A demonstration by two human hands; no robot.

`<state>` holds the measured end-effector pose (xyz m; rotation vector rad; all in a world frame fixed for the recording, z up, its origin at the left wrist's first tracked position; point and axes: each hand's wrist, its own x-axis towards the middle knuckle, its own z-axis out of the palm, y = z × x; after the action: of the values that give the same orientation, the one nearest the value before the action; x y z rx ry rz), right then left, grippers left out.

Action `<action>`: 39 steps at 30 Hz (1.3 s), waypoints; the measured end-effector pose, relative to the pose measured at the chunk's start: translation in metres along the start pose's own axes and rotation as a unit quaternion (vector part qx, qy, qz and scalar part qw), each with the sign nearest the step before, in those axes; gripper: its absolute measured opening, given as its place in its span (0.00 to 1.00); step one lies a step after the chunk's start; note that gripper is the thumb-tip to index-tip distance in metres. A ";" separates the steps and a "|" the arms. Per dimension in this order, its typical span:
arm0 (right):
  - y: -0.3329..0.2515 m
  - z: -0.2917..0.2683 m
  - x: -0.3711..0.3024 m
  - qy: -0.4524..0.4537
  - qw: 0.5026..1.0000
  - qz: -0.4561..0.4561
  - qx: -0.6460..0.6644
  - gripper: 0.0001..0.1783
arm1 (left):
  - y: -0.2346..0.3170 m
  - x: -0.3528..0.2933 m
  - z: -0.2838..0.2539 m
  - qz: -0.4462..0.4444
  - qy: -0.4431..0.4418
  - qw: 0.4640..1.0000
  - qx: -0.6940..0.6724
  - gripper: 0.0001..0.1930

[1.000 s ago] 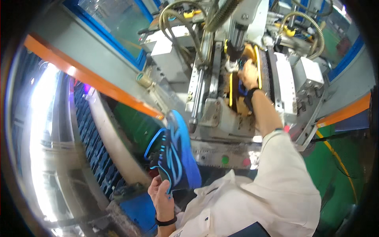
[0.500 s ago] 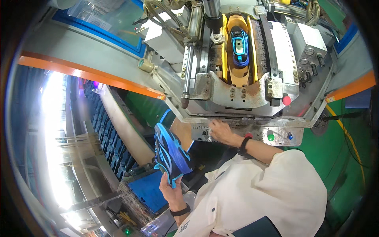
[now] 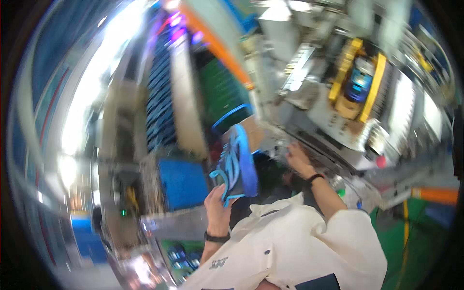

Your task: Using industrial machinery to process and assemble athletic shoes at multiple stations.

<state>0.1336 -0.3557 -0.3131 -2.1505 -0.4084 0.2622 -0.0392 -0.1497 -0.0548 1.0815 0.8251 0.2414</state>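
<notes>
My left hand [image 3: 218, 208] is closed on the heel collar of a blue and black sneaker [image 3: 235, 162]. The sneaker points toe-up, its blue sole side facing right. At the front panel of a grey machine [image 3: 319, 123], my right hand [image 3: 299, 159] lies against or just in front of the controls. Motion blurs its fingers, so I cannot make out their grip. Another blue sneaker [image 3: 358, 84] sits inside the machine on a tan holder [image 3: 349, 107], between two yellow side bars [image 3: 373, 89].
Left of my hand is a blue-topped surface [image 3: 182, 183]. Behind it runs a pale conveyor edge [image 3: 186, 96] beside a rack of dark blue pieces [image 3: 162, 92]. Several blue shoes [image 3: 181, 258] lie low at left. An orange beam [image 3: 215, 43] crosses above the green floor [image 3: 220, 84].
The whole view has swung left and blurred, so the machine appears tilted and farther right. The held sneaker now stands more upright. My right hand remains by the machine's front panel.
</notes>
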 end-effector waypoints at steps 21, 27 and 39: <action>-0.575 -0.037 -0.093 -0.207 0.478 -0.844 0.127 0.20 | -0.087 -0.089 -0.309 -0.018 0.422 0.858 -0.293 0.12; -0.710 0.122 -0.110 -0.212 0.426 -0.878 0.055 0.16 | -0.168 -0.065 -0.482 0.090 0.575 0.757 -0.297 0.09; -0.958 0.433 -0.070 -0.172 0.234 -0.935 -0.205 0.32 | -0.221 0.024 -0.639 -0.064 0.742 0.654 0.129 0.21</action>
<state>-0.2592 0.4576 0.2290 -0.3888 -2.9934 -0.8864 -0.5139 0.1952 -0.3908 0.9084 2.4722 0.9827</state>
